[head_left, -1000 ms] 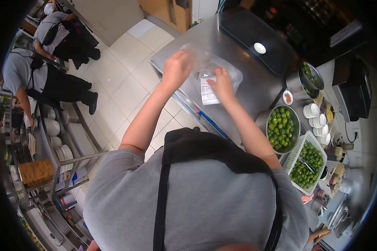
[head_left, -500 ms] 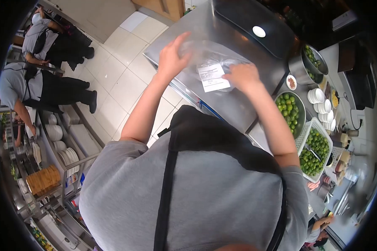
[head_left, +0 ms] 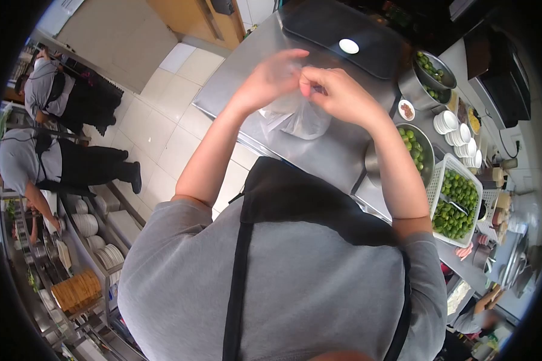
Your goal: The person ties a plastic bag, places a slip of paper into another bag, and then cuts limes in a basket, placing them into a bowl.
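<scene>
A clear plastic bag (head_left: 310,123) sits on the steel counter, gathered up at its top. My right hand (head_left: 343,93) is closed around that gathered top, fingers pinched together. Just left of it is my left hand (head_left: 268,84), smeared by motion, with its fingers stretched out toward the top of the bag. Through the plastic, a white printed slip (head_left: 276,119) shows at the bag's left side, partly covered by folds.
Behind the bag lies a black mat (head_left: 319,27) bearing a small white dish (head_left: 348,46). On the right stand a metal bowl of green limes (head_left: 412,147), a white basket (head_left: 435,201) of small green fruit and stacked white cups (head_left: 445,122). Two people (head_left: 45,156) work at the left.
The bag's top has been drawn up and gathered, and the slip has tilted left. My right hand moved up and closed on the plastic; my left hand moved in toward it.
</scene>
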{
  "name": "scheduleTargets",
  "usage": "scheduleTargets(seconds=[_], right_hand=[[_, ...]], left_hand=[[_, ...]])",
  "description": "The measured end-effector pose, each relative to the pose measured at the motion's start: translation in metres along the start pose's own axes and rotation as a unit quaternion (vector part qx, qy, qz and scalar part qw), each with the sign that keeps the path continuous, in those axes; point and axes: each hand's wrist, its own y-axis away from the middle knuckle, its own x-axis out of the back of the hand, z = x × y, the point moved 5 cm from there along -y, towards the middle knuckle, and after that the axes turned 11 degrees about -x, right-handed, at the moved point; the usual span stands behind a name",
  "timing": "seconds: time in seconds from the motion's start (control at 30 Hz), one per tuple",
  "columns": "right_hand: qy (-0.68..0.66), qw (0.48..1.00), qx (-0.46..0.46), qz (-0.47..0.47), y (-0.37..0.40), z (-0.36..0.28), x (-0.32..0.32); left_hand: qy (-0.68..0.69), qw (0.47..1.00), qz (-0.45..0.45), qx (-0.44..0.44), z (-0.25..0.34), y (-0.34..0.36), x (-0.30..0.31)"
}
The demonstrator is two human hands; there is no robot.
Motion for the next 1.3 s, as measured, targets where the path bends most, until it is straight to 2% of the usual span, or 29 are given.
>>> scheduleTargets(seconds=[0.03, 0.07, 0.1, 0.13, 0.2, 0.23, 0.3, 0.33, 0.37, 0.4, 0.43, 0.5, 0.53, 0.57, 0.63, 0.77, 0.9, 0.97, 1.03, 1.1, 1.17, 1.2, 1.27, 1.3], right_hand=[[0.001, 1.0, -0.007, -0.002, 0.0, 0.002, 0.001], [0.001, 1.0, -0.014, -0.005, 0.001, 0.004, 0.002], [0.001, 1.0, -0.014, -0.001, 0.003, 0.005, 0.003], [0.008, 1.0, -0.022, -0.009, 0.006, 0.007, 0.004], [0.016, 0.999, -0.028, -0.015, 0.011, 0.012, 0.005], [0.015, 1.0, -0.009, -0.007, 0.014, 0.014, 0.005], [0.015, 1.0, 0.01, 0.009, 0.016, 0.016, 0.007], [-0.001, 1.0, 0.0, 0.012, 0.016, 0.016, 0.007], [-0.018, 1.0, -0.012, 0.014, 0.017, 0.016, 0.005], [-0.017, 0.999, -0.025, 0.03, 0.015, 0.015, 0.004], [-0.014, 0.999, -0.026, 0.039, 0.013, 0.014, 0.002], [-0.007, 0.997, 0.008, 0.078, 0.012, 0.007, 0.003], [0.022, 0.997, -0.02, 0.069, 0.012, 0.007, 0.002], [0.024, 0.997, -0.022, 0.076, 0.014, 0.01, 0.0], [-0.083, 0.978, 0.062, 0.181, 0.024, 0.006, 0.008], [-0.065, 0.959, 0.039, 0.272, 0.07, 0.03, 0.034], [-0.138, 0.939, -0.08, 0.305, 0.136, 0.069, 0.052], [-0.13, 0.916, -0.152, 0.348, 0.175, 0.087, 0.056], [-0.165, 0.873, -0.194, 0.416, 0.217, 0.114, 0.052], [-0.133, 0.838, -0.25, 0.467, 0.257, 0.127, 0.047], [-0.087, 0.788, -0.296, 0.533, 0.299, 0.141, 0.036], [-0.087, 0.78, -0.299, 0.543, 0.316, 0.142, 0.029], [-0.009, 0.712, -0.398, 0.578, 0.353, 0.142, 0.013], [-0.008, 0.703, -0.403, 0.586, 0.365, 0.141, 0.006]], left_hand=[[-0.001, 1.0, -0.005, -0.001, 0.001, -0.002, -0.001], [-0.197, 0.978, -0.074, 0.01, 0.0, -0.003, -0.002], [-0.384, 0.913, -0.138, 0.019, -0.001, -0.003, -0.003], [-0.385, 0.912, -0.139, 0.017, -0.009, -0.001, -0.003], [-0.569, 0.811, -0.133, 0.016, -0.038, 0.008, 0.004], [-0.571, 0.81, -0.133, 0.013, -0.044, 0.01, 0.006], [-0.608, 0.786, -0.092, 0.061, -0.043, 0.007, 0.014], [-0.61, 0.785, -0.094, 0.055, -0.035, 0.003, 0.012], [-0.432, 0.893, -0.106, 0.07, -0.03, 0.004, 0.005], [-0.237, 0.961, -0.116, 0.082, -0.021, 0.005, -0.006], [-0.238, 0.961, -0.122, 0.075, -0.013, 0.006, -0.014], [-0.063, 0.99, -0.124, 0.02, 0.001, 0.006, -0.037], [-0.093, 0.993, -0.076, -0.012, -0.01, 0.003, -0.037], [-0.092, 0.992, -0.083, -0.016, -0.019, -0.001, -0.039], [-0.304, 0.945, 0.019, -0.12, -0.01, -0.013, -0.032], [-0.245, 0.966, 0.049, -0.065, -0.011, -0.056, 0.003], [-0.175, 0.983, 0.054, -0.019, -0.002, -0.122, 0.023], [-0.213, 0.976, 0.037, -0.02, 0.0, -0.166, 0.033], [-0.208, 0.977, 0.019, -0.034, 0.0, -0.205, 0.038], [-0.278, 0.959, -0.008, -0.051, -0.003, -0.241, 0.04], [-0.316, 0.946, 0.001, -0.076, -0.008, -0.273, 0.046], [-0.324, 0.943, -0.002, -0.076, -0.011, -0.287, 0.048], [-0.369, 0.924, 0.011, -0.097, -0.027, -0.317, 0.055], [-0.383, 0.919, 0.028, -0.091, -0.035, -0.329, 0.055]])
